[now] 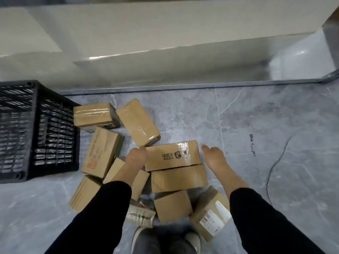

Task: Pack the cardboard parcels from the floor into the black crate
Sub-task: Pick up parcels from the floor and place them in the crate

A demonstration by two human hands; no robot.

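Two hands flank the printed parcel [172,155]: left hand [136,155] against its end, grip unclear tbh; right hand [213,158] loose, just beside it.

Brown rectangular cardboard parcels [172,155]: nine. Shiny tape-wrapped packet [140,215]: one. Black slatted plastic crate [55,132], 9 o'clock: one. Thin cable [271,171]: one.

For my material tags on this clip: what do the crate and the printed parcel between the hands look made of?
Black crate: probably moulded plastic, matte, judging by its lattice walls. Printed parcel: brown cardboard, with glossy clear tape catching light.
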